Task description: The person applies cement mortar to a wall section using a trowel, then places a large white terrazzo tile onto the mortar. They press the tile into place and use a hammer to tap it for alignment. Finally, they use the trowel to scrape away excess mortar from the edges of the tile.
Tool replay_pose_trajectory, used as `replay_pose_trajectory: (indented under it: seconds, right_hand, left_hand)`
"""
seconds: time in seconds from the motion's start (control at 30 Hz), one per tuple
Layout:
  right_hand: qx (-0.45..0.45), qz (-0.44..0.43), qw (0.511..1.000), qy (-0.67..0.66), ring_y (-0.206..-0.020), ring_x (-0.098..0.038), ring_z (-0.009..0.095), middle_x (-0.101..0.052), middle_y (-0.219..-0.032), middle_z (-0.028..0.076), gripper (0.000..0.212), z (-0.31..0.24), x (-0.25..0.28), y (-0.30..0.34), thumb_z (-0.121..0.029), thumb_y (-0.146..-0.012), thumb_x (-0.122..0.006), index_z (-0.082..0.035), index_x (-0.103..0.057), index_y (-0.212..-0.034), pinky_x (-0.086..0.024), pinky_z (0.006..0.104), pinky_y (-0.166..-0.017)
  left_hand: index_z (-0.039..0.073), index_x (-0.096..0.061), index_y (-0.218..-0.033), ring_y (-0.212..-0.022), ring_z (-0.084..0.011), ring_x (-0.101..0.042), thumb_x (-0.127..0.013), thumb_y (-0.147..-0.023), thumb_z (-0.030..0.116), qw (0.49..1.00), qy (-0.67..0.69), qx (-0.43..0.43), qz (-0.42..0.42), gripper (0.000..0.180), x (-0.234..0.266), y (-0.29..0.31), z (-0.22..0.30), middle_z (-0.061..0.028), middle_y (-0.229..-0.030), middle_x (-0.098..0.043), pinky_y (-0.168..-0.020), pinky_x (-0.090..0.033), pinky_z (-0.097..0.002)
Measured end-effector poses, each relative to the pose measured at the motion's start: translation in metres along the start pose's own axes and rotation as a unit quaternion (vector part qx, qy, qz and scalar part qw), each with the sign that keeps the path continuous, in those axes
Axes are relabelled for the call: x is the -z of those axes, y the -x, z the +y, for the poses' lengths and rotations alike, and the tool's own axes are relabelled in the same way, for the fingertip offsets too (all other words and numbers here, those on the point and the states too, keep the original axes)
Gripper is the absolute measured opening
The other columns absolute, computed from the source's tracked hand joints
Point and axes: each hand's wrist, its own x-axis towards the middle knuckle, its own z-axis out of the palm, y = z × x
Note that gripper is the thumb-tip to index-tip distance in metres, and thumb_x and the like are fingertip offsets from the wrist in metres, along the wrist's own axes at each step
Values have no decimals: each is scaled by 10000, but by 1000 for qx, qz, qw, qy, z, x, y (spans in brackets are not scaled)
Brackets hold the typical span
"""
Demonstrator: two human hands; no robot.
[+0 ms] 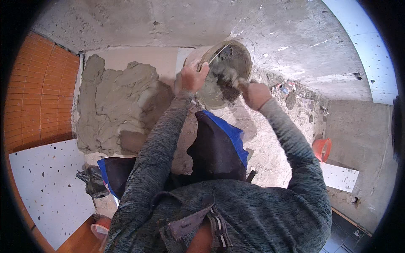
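My left hand (194, 79) is closed on the near-left rim of a bucket (207, 93), which is tipped so its mouth faces me. A thin wire handle (226, 47) arches over the bucket's mouth. My right hand (256, 96) grips a trowel (232, 76) at the bucket's right side, with its blade inside and smeared by motion. Dark grey wet mortar (228, 90) clings in the bucket. To the left of my left hand, a thick, uneven layer of grey mortar (112, 105) covers the floor.
Orange tiles (38, 88) line the left wall. White speckled tiles stand at lower left (52, 185) and lower right (341, 176). A red bucket (322, 149) lies at right. Rubble (291, 90) runs along the bare concrete wall (295, 42). A black plastic bag (93, 182) sits beside my left knee.
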Motion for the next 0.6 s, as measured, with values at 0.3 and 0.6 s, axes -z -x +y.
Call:
replay_pose_trajectory:
  seconds: [0.3, 0.6]
  right_hand:
    - [65, -195, 978, -37, -693, -676, 339, -675, -758, 153, 270, 28, 15, 28, -278, -877, -574, -46, -647, -993, -550, 459, -620]
    - [-66, -55, 984, -155, -826, -677, 382, -668, -814, 257, 321, -14, 24, 6, -288, -861, -613, -11, -676, -1011, -534, 467, -731]
  left_hand:
    - [-10, -674, -1029, -863, -389, -658, -632, -853, 314, 996, 88, 6, 1, 371, 4, 4, 18, -259, -915, -668, -767, -502, -419]
    - [55, -687, -1082, -882, -402, -656, -635, -806, 458, 997, 42, 44, -54, 491, 11, 12, 34, -236, -922, -677, -793, -505, -454]
